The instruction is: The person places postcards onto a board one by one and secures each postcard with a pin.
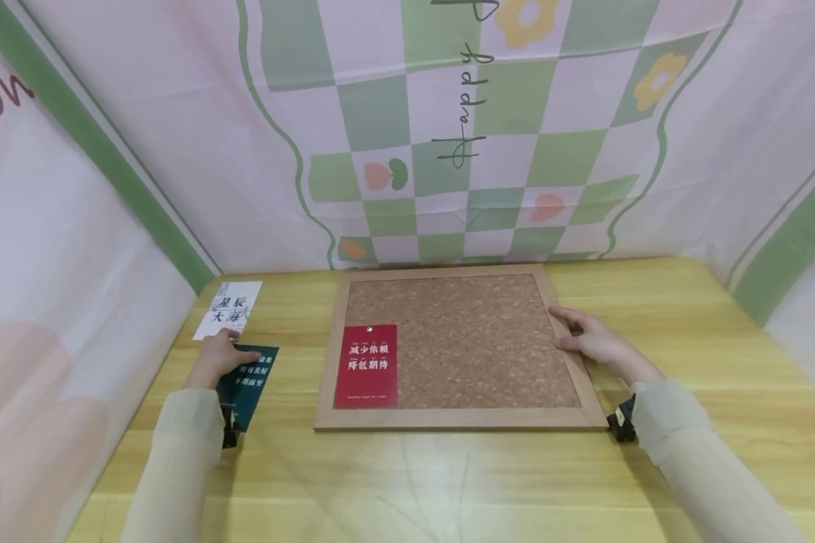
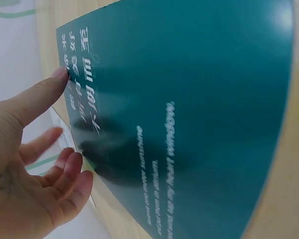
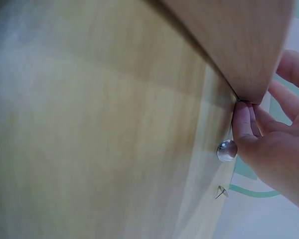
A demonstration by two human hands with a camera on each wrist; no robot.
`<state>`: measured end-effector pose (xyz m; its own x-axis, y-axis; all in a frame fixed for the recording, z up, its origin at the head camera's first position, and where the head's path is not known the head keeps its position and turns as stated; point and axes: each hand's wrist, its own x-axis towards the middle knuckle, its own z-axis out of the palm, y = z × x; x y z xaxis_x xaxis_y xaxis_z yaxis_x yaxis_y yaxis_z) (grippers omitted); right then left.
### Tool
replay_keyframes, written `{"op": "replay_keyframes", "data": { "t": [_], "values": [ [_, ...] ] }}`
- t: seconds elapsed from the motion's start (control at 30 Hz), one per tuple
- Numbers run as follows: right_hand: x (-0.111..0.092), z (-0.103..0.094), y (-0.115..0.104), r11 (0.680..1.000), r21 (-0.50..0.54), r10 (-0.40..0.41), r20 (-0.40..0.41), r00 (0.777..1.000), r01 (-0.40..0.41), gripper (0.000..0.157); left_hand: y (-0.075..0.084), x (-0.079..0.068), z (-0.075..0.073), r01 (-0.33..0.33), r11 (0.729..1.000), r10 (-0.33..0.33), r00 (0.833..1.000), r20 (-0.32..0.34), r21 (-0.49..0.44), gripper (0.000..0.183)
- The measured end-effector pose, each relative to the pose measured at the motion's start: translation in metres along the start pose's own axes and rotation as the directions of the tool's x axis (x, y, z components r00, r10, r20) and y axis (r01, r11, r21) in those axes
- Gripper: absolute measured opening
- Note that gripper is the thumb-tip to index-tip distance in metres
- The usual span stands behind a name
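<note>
My left hand (image 1: 216, 358) is at a dark green card (image 1: 253, 396) with white lettering. Its thumb (image 2: 59, 77) touches the card near one edge, while the other fingers bend loosely beside that edge. Just beyond these fingers lies a white card (image 1: 238, 292) with black characters. My right hand (image 1: 604, 348) grips the right side of a wood-framed cork board (image 1: 475, 347), fingertips at the frame's edge. A red card (image 1: 367, 386) sits on the cork at the left, a tack (image 1: 370, 329) at its top.
In the right wrist view, a silver thumbtack (image 3: 226, 150) and another tack (image 3: 221, 192) lie on the table (image 3: 114, 139) beside the right hand. Behind the table hangs a patterned cloth (image 1: 441, 173), with more cloth at both sides.
</note>
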<state>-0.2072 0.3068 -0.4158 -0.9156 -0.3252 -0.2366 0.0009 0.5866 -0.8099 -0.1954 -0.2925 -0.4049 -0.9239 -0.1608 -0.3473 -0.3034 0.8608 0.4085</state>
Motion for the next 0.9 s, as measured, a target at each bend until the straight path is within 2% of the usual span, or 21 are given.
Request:
{"op": "replay_keyframes", "data": {
  "t": [0.57,0.9],
  "values": [
    [-0.0007,0.0007,-0.001,1.0,0.027,0.004,-0.005,1.0,-0.004,0.068,0.001,-0.0025,-0.0003,0.028,0.999,-0.027,0.999,-0.023,0.039,0.069],
    [-0.0008,0.0004,-0.0003,0.999,0.035,-0.005,-0.001,1.0,0.005,0.069,-0.0025,-0.0026,0.0018,0.043,0.999,-0.043,0.998,-0.042,0.004,0.068]
  ]
}}
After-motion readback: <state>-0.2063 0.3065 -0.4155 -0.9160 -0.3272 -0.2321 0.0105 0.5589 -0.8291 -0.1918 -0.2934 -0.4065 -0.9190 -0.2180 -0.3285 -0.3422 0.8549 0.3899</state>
